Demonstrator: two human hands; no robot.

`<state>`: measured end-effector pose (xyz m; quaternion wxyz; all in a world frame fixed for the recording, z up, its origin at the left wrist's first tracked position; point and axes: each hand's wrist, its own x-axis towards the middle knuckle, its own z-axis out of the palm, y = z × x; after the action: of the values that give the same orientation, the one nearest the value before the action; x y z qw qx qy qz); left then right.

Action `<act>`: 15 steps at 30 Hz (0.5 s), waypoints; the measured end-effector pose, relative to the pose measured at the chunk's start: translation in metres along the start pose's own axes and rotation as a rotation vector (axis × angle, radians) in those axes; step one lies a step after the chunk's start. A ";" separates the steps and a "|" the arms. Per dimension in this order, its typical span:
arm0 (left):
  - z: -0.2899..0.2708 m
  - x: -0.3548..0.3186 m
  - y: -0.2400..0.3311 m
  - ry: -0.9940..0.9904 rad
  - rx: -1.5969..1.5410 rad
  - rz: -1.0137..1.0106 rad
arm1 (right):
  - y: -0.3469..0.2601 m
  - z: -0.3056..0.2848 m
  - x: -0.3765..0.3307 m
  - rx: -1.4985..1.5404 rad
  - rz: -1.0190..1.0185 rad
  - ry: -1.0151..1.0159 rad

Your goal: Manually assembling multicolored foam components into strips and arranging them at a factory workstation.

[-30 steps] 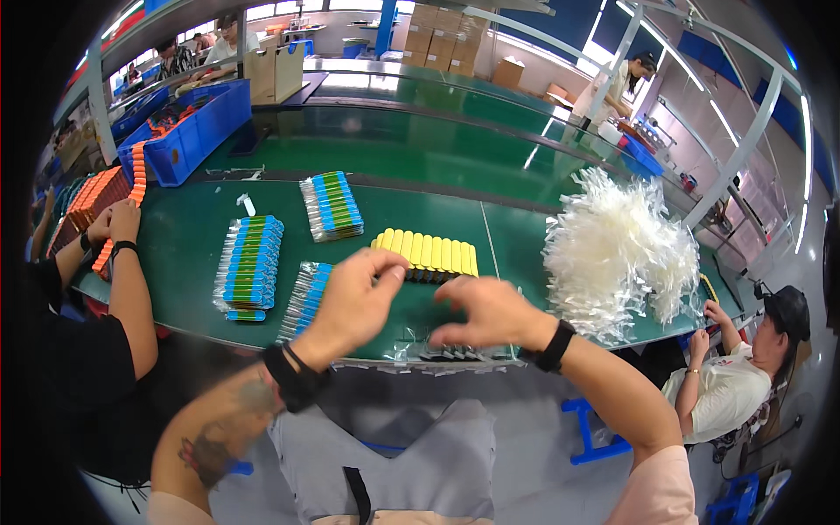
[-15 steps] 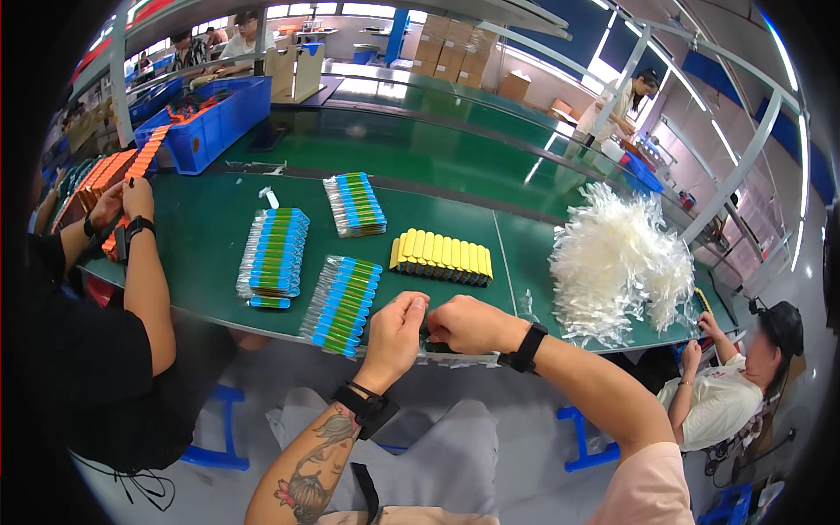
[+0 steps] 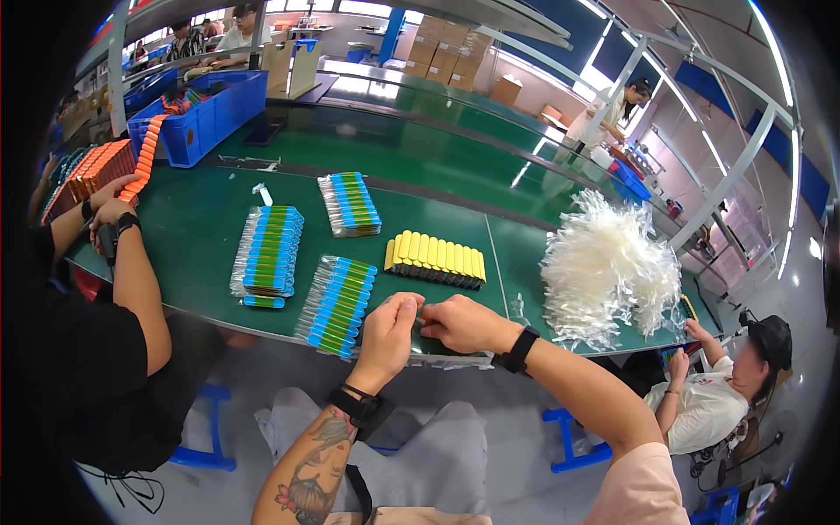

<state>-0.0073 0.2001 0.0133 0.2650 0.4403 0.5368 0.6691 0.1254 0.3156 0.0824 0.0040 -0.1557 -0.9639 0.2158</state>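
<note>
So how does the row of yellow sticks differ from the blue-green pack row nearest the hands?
The yellow sticks are plain yellow with dark lower ends; the nearest pack row is blue and green inside clear sleeves. The yellow row runs sideways across the green table, while the pack row runs away from the table's front edge, beside the left hand. Both are neat side-by-side rows lying flat.

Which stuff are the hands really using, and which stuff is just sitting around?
In use:
- left hand and right hand, pinching a small clear item between them at the table edge
- blue-green packets beside the left hand
- yellow sticks
- heap of clear sleeves

Lying about:
- blue bin
- cardboard boxes
</note>
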 end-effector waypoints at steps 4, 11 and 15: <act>0.005 -0.001 0.001 0.001 0.062 0.032 | 0.001 0.009 -0.007 -0.022 0.061 0.064; 0.001 0.000 0.001 0.003 0.086 0.051 | -0.005 0.011 -0.017 0.250 0.185 0.180; 0.006 0.004 -0.005 0.021 0.041 0.064 | -0.015 0.000 -0.020 -0.035 0.043 0.094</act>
<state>-0.0040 0.2077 0.0095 0.2286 0.4554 0.5387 0.6710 0.1401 0.2962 0.0902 0.0422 -0.1864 -0.9627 0.1916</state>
